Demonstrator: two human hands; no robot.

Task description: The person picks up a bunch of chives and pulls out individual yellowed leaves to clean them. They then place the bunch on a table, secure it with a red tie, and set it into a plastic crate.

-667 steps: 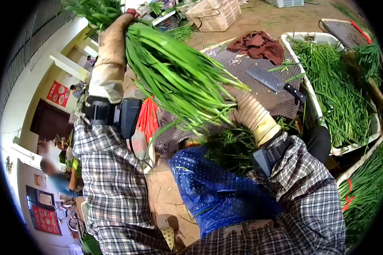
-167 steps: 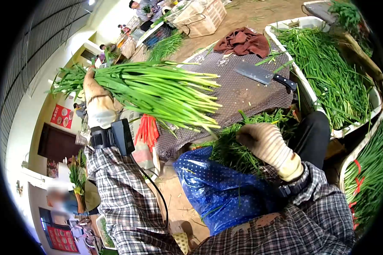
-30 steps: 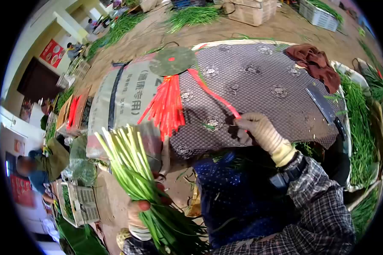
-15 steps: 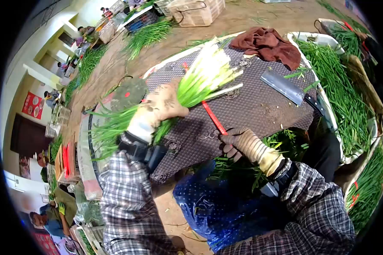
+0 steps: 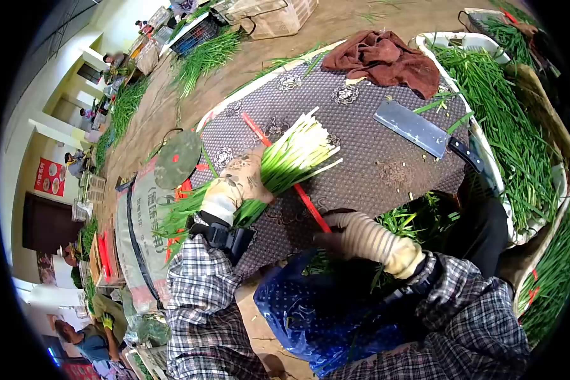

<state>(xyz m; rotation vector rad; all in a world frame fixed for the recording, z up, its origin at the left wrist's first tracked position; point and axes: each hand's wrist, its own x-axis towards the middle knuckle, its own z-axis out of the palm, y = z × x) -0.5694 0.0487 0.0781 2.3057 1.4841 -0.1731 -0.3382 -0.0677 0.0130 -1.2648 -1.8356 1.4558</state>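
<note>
My left hand (image 5: 246, 177), in a light soiled glove, is closed around a bunch of chives (image 5: 301, 152). Their white cut ends point up and right, and the green leaves hang out behind my wrist. Beneath the bunch runs a red strip (image 5: 311, 208), whose far end sticks out beyond it. The near end of the strip is pinched by my right hand (image 5: 361, 234), in a striped glove with dark fingertips; these are partly blurred. Both hands are above a patterned grey mat (image 5: 354, 136).
A cleaver (image 5: 411, 128) lies on the mat at right, near a brown cloth (image 5: 386, 63). A white crate (image 5: 491, 183) of green leaves stands to the right. At left are a round dark disc (image 5: 176, 159) and a printed sack (image 5: 136, 234). Other people work further off.
My left hand has brought the bunch lower, onto the strip near the mat. More of the strip's far end now shows. My right hand has shifted slightly down and left, still pinching it.
</note>
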